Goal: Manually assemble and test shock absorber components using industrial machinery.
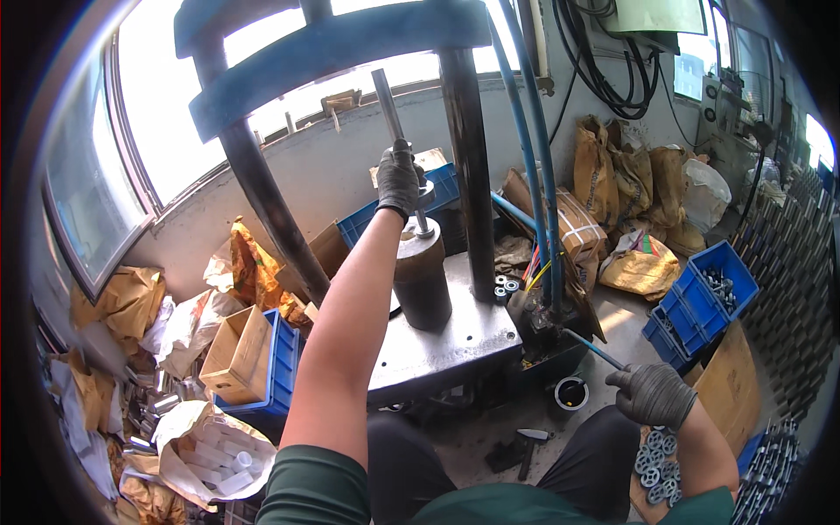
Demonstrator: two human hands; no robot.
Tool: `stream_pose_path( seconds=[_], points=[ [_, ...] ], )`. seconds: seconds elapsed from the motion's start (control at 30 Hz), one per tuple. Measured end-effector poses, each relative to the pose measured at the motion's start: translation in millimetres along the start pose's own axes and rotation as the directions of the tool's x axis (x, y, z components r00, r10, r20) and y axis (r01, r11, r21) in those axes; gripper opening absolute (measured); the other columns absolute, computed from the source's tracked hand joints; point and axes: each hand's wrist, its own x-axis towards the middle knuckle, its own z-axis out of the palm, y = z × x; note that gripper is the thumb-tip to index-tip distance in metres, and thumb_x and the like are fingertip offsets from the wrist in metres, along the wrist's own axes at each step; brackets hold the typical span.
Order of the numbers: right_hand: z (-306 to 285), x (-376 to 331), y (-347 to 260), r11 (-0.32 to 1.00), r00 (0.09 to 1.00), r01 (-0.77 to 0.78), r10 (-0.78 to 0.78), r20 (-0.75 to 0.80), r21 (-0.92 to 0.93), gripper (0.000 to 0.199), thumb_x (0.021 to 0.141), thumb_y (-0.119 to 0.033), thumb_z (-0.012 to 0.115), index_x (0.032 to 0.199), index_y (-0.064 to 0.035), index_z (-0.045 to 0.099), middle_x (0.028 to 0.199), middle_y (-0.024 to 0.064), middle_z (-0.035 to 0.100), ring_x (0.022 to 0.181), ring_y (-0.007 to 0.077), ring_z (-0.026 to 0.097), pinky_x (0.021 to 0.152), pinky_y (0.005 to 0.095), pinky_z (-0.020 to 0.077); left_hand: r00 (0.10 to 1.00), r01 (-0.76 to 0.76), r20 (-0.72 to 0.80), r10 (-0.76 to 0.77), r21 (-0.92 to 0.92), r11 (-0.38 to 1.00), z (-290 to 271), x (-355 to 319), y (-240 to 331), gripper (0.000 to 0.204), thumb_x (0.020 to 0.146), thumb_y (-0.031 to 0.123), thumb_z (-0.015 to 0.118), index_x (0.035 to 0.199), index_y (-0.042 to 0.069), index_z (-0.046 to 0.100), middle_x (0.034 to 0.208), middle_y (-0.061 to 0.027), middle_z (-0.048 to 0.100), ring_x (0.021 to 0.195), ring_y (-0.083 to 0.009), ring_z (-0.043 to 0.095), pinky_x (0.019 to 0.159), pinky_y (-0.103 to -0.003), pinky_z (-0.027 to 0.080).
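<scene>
My left hand (pixel 398 182), in a dark grey glove, is closed round a metal rod (pixel 386 101) that stands nearly upright above the press table. Beside the glove is a ring-shaped metal part (pixel 426 192); just below it, a short shaft meets the top of a thick dark steel cylinder (pixel 422 284). The cylinder stands on the press's pale metal table (pixel 468 337). Over at the right, my gloved right hand (pixel 654 395) is wrapped round the end of a blue lever (pixel 597 348), which slants up to the base of the blue pipes.
The press's dark columns (pixel 469 175) flank the cylinder under a blue crossbeam (pixel 341 61). Blue crates (pixel 704 297) with metal parts stand right; handwheels (pixel 656 464) lie below my right hand. A wooden box (pixel 238 354) and a sack of white tubes (pixel 214 455) are left.
</scene>
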Motion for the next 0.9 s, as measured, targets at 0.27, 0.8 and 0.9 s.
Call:
stream_pose_path(
  seconds=[0.27,0.8,0.9],
  points=[
    [44.6,-33.8,1.0,1.0,0.981,-0.014,0.015,0.191,-0.005,0.027,0.088,-0.029,0.061,0.097,-0.0077,0.075,0.092,0.0188,0.075,0.089,0.0387,0.073,0.082,0.0509,0.0578,0.999,-0.04,0.008,0.04,0.078,0.996,-1.8,13.0,-9.2,0.063,0.103,0.067,0.044,0.086,0.007,0.056,0.059,-0.0028,0.052,0.049,-0.0161,0.055,0.045,-0.036,0.049],
    [5.5,-16.3,-4.3,0.998,1.0,-0.006,0.007,-0.013,0.059,0.032,0.086,-0.027,0.062,0.107,-0.0081,0.076,0.098,0.0164,0.075,0.09,0.0376,0.072,0.082,0.0486,0.0571,0.999,0.042,-0.011,-0.042,-0.024,0.999,-3.7,5.6,-5.2,0.052,0.104,0.063,0.054,0.096,0.012,0.054,0.064,-0.0019,0.05,0.054,-0.0163,0.052,0.04,-0.037,0.047],
    [13.9,-24.3,1.5,1.0,0.994,0.001,0.0,0.107,-0.004,0.033,0.087,-0.028,0.06,0.107,-0.0078,0.076,0.096,0.0173,0.074,0.09,0.0377,0.072,0.083,0.048,0.0569,1.0,0.016,0.004,-0.016,-0.021,1.0,4.1,5.0,-6.1,0.052,0.104,0.062,0.054,0.095,0.012,0.054,0.063,-0.0019,0.051,0.053,-0.0158,0.054,0.04,-0.034,0.046]
  ],
)
